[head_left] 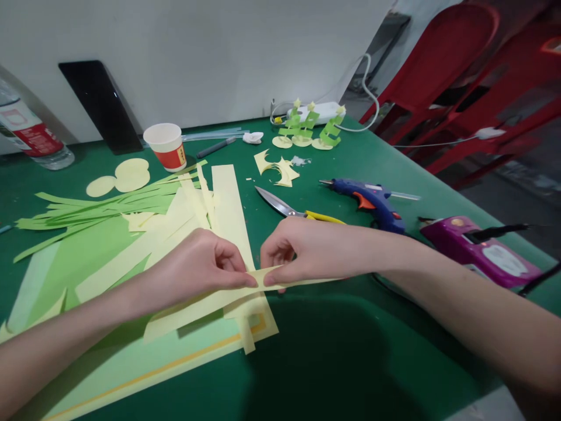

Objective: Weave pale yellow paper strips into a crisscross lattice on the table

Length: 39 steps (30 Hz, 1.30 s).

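My left hand (213, 260) and my right hand (291, 251) are close together, thumbs nearly meeting. Both pinch one long pale yellow paper strip (193, 316), which runs slantwise over the table's front half. Beneath it lie loose yellow paper strips (230, 199) and a stack of green and yellow paper sheets (131, 374). Just beyond my right hand rest scissors (278, 202) with yellow handles, partly covered by that hand. Some of my fingers are hidden behind the strip.
A blue glue gun (372, 199) and a purple power strip (482, 248) lie to the right. At the back stand a paper cup (165, 146), a phone (99, 105), a bottle (33, 131) and small green paper figures (307, 123). Red chairs (438, 76) are beyond the table edge.
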Motion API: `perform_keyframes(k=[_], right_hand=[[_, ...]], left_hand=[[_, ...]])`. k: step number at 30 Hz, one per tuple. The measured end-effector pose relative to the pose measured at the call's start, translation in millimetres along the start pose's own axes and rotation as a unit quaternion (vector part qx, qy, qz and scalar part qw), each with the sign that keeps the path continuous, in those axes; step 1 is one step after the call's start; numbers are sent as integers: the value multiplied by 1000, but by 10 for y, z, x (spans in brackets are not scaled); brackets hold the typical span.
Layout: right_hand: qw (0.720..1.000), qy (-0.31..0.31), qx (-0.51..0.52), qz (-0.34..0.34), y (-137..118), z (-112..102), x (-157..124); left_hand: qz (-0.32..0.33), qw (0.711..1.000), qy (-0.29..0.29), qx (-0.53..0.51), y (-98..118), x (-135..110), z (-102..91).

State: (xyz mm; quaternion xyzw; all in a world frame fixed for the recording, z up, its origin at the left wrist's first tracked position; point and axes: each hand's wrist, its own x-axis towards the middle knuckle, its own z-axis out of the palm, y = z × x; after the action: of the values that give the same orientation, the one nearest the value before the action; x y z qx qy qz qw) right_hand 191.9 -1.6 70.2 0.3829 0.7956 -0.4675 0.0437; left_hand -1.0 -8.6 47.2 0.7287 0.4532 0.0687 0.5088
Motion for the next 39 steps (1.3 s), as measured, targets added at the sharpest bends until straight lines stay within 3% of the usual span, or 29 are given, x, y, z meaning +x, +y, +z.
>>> perform_keyframes(k=[5,8,14,18,23,28,35,37,39], right_hand=[[997,0,1,83,63,-35,-110],[993,-11,33,116,157,-70,-200],[995,-24,-14,96,154,-76,-187],[1000,-15,-12,19,80,13,-75],[999,4,45,-1,15,93,15],[999,-2,35,25,25,55,-35],[993,-41,96,59,189,24,-179],[993,-30,86,76,240,4,-239],[993,4,61,99,276,-10,-300]], left_hand=[[34,996,56,57,-45,-75,-24],[10,998,39,58,-78,-110,-66],[-15,998,-55,10,-64,-53,-77],[-44,996,-77,-7,7,-29,-56],[-51,996,-73,0,62,-77,-73],[-36,997,-60,18,54,-83,-148],[-91,989,-107,-52,44,-69,-247],[-101,986,-120,-59,-31,-67,-313],[-105,990,-89,-29,-114,-67,-377]])
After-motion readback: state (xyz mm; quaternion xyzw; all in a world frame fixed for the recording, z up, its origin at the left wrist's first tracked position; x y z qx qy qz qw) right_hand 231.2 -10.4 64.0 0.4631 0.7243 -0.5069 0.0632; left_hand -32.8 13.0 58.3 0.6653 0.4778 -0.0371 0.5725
